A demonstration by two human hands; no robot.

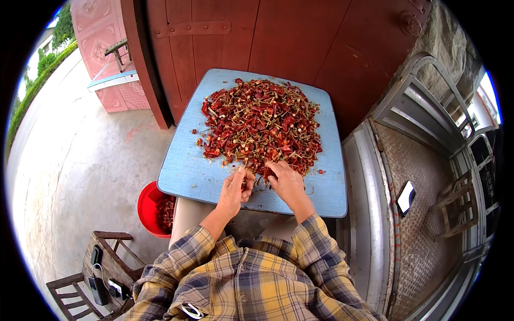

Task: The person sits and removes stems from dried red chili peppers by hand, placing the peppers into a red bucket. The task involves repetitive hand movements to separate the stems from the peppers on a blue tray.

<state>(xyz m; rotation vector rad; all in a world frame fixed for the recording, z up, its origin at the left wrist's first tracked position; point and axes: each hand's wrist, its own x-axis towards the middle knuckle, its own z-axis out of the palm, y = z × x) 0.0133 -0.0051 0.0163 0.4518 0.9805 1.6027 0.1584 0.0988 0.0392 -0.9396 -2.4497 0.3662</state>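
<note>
A broad heap of dried red chili pieces [261, 120], mixed with pale stems and loose seeds, covers the middle of a blue tabletop [180, 176] in front of me. At the heap's near edge, my left hand [236, 188] has its fingers curled around a few dried chili bits, with dark red showing between thumb and fingers. Just to its right, my right hand [287, 180] reaches into the near edge of the heap, thumb and forefinger bent around dark red pieces. Whether it grips any of them is hidden by the fingers.
A red bucket [148, 206] holding chili pieces stands below the table's left corner. Behind the table rises a red wooden door [297, 40]. At lower left, a wooden chair [94, 261] carries electronic devices. A metal truck bed [425, 257] with a phone [406, 198] on it borders the right.
</note>
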